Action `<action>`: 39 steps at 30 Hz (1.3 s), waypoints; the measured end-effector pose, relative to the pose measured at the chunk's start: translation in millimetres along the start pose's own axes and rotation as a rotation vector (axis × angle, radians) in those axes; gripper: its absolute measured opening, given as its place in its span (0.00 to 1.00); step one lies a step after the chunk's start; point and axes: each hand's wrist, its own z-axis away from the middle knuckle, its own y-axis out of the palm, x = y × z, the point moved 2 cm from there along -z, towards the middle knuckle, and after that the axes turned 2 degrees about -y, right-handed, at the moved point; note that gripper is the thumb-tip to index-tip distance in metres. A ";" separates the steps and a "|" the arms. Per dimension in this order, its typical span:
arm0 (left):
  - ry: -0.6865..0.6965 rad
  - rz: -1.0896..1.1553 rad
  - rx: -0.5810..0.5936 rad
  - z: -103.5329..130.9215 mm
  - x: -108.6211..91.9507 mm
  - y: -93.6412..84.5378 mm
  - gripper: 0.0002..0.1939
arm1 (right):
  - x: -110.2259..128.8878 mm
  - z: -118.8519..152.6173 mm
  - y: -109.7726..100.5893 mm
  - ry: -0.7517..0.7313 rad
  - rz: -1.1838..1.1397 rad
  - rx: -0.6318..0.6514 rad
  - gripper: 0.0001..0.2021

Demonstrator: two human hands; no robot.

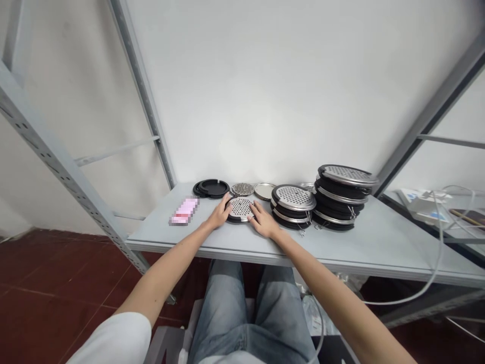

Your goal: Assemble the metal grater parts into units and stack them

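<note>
A round black-rimmed disc with a perforated silver top [241, 208] lies flat on the grey table [227, 243] in front of me. My left hand [220, 211] rests against its left edge, fingers curved along the rim. On the other side, my right hand [263, 220] touches the right edge with its fingers spread. Behind the disc are black rings [214, 188], a loose perforated metal plate [243, 189] and a plain silver disc [264, 190]. A short stack of similar discs [293, 197] stands just right of my right hand.
A taller stack of discs [343, 194] stands farther right, with small wire clips hanging from it. A blurred pink item [184, 211] lies at the left. Metal shelf posts [140, 86] frame the table. A white cable [435, 268] hangs over the right front edge.
</note>
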 end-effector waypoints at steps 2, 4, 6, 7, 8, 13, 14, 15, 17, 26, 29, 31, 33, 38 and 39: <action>-0.014 -0.124 -0.118 -0.4 -0.4 3.0 0.30 | 6.9 1.4 -5.0 0.036 0.011 -0.027 0.37; -0.067 -0.225 -0.164 0.3 1.1 6.8 0.30 | 11.9 2.8 -9.7 0.118 0.013 -0.066 0.39; -0.125 -0.285 -0.160 1.5 3.8 9.6 0.30 | 14.9 4.1 -12.5 0.200 0.002 -0.083 0.38; -0.148 -0.310 -0.152 2.0 5.0 10.3 0.29 | 15.9 4.6 -13.1 0.227 -0.003 -0.081 0.36; -0.166 -0.332 -0.147 2.4 6.0 10.5 0.28 | 16.6 5.0 -13.2 0.244 -0.007 -0.075 0.35; -0.167 -0.320 -0.098 1.6 8.4 8.5 0.26 | 13.9 5.7 -10.4 0.269 0.029 -0.083 0.32; -0.159 -0.293 -0.090 1.1 9.0 7.6 0.26 | 12.1 5.6 -9.6 0.269 0.034 -0.090 0.31; -0.157 -0.263 -0.087 0.7 9.7 6.6 0.26 | 10.3 5.6 -9.1 0.266 0.036 -0.096 0.31; -0.174 -0.205 -0.087 0.1 11.7 4.2 0.25 | 7.3 5.5 -8.3 0.248 0.032 -0.098 0.30; -0.212 -0.044 -0.051 5.9 12.3 -8.3 0.27 | 12.4 8.6 -13.6 0.120 0.044 -0.062 0.31; -0.191 -0.092 0.007 7.3 10.1 -9.3 0.27 | 12.5 9.1 -14.2 0.123 0.044 -0.068 0.32; -0.151 -0.151 0.042 7.9 7.8 -9.2 0.28 | 12.2 9.4 -14.1 0.133 0.040 -0.078 0.33; -0.100 -0.206 0.067 9.1 4.6 -8.8 0.29 | 12.2 9.6 -13.6 0.145 0.037 -0.084 0.33; 0.047 -0.335 0.182 15.9 -6.6 -4.0 0.38 | 12.2 8.9 -11.7 0.251 0.065 -0.125 0.30; 0.048 -0.363 0.207 17.3 -8.3 -2.6 0.43 | 12.1 8.6 -11.0 0.266 0.068 -0.129 0.30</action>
